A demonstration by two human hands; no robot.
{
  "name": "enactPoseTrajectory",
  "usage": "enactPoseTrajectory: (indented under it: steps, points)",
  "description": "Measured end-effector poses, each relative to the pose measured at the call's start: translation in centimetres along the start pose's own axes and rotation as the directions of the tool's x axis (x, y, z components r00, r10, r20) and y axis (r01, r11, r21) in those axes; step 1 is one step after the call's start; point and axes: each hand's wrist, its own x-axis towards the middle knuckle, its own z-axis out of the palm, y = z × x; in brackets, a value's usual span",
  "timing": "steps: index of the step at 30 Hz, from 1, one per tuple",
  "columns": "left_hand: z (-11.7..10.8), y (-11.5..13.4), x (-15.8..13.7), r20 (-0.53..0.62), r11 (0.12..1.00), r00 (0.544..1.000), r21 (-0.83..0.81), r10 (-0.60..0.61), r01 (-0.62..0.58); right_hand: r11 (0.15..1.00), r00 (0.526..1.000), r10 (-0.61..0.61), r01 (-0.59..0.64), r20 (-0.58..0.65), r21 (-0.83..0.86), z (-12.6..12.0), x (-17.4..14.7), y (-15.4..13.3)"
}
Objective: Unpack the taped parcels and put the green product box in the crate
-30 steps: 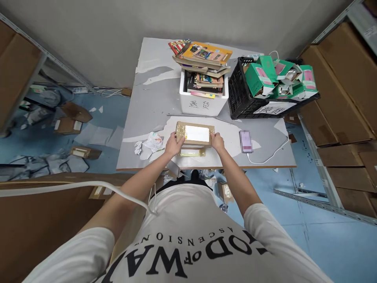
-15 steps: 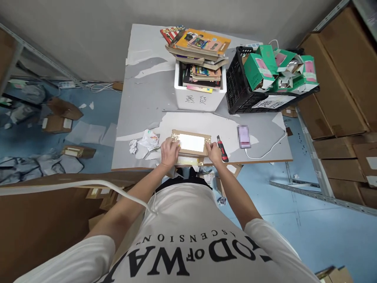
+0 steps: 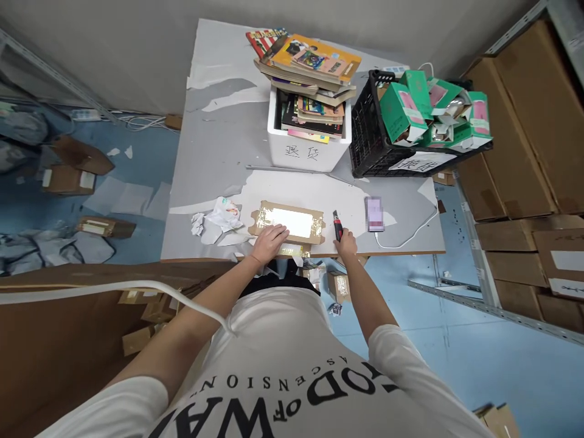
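Observation:
A cardboard box [image 3: 296, 222] with a white label and shiny tape lies at the table's front edge, its end flaps spread outward. My left hand [image 3: 270, 242] rests on the near left part of the box, fingers lying flat. To the right of the box is a red and black utility knife [image 3: 337, 226]; my right hand [image 3: 347, 243] has its fingers closed round the lower end of the handle. Another taped cardboard piece [image 3: 292, 250] shows under the box's near side, partly covered by my left hand.
Crumpled paper [image 3: 224, 216] lies left of the box. A phone [image 3: 375, 214] with a white cable sits to the right. Behind stand a white bin [image 3: 298, 152] heaped with books and a black crate [image 3: 360, 149] of green boxes. Cartons on a shelf [image 3: 515, 140] line the right side.
My right hand has let go of the box's right end and moved right onto the utility knife. My left hand has slid from the box's left end onto its near side.

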Motion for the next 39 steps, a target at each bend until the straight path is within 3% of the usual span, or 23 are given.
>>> enactPoseTrajectory:
  steps: [4, 7, 9, 11, 12, 14, 16, 20, 23, 33, 39]
  points:
    - [0.2, 0.0, -0.1, -0.003, 0.999, 1.000, 0.041, 0.029, -0.029, 0.983, 0.984, -0.170, 0.174, -0.057, 0.066, -2.4, -0.4, -0.4]
    - [0.5, -0.4, -0.2, -0.055, 0.990, 0.993, 0.094, 0.106, -0.101, 0.912, 0.906, -0.392, 0.405, -0.157, 0.062, -5.9, -1.7, -3.4]
    - [0.7, -0.7, -0.3, -0.096, 0.977, 0.980, 0.140, 0.177, -0.163, 0.801, 0.800, -0.599, 0.599, -0.031, -0.009, -7.9, -3.0, -6.8]
    - [0.9, -1.0, -0.4, -0.125, 0.957, 0.962, 0.192, 0.242, -0.216, 0.635, 0.636, -0.747, 0.769, 0.193, -0.076, -8.9, -4.0, -10.7]
    - [1.0, -1.0, -0.4, -0.137, 0.947, 0.954, 0.217, 0.268, -0.235, 0.554, 0.557, -0.777, 0.826, 0.293, -0.102, -9.1, -4.3, -12.6]
    - [1.0, -1.1, -0.4, -0.153, 0.930, 0.939, 0.257, 0.309, -0.264, 0.427, 0.445, -0.784, 0.893, 0.434, -0.145, -8.9, -4.6, -15.7]
    - [1.1, -1.1, -0.4, -0.162, 0.921, 0.930, 0.270, 0.330, -0.280, 0.347, 0.394, -0.767, 0.919, 0.506, -0.188, -8.5, -4.4, -17.6]
    - [1.2, -1.1, -0.4, -0.172, 0.925, 0.930, 0.264, 0.324, -0.273, 0.262, 0.368, -0.729, 0.929, 0.578, -0.261, -8.3, -3.9, -18.7]
    - [1.3, -1.2, -0.5, -0.168, 0.925, 0.931, 0.265, 0.324, -0.274, 0.232, 0.380, -0.694, 0.922, 0.612, -0.309, -8.7, -3.9, -18.9]
    - [1.4, -1.3, -0.7, -0.129, 0.913, 0.934, 0.292, 0.333, -0.285, 0.201, 0.423, -0.611, 0.901, 0.669, -0.385, -9.9, -4.5, -20.0]
    - [1.5, -1.4, -0.7, -0.130, 0.896, 0.926, 0.329, 0.355, -0.297, 0.241, 0.470, -0.589, 0.879, 0.658, -0.412, -9.6, -4.9, -19.2]
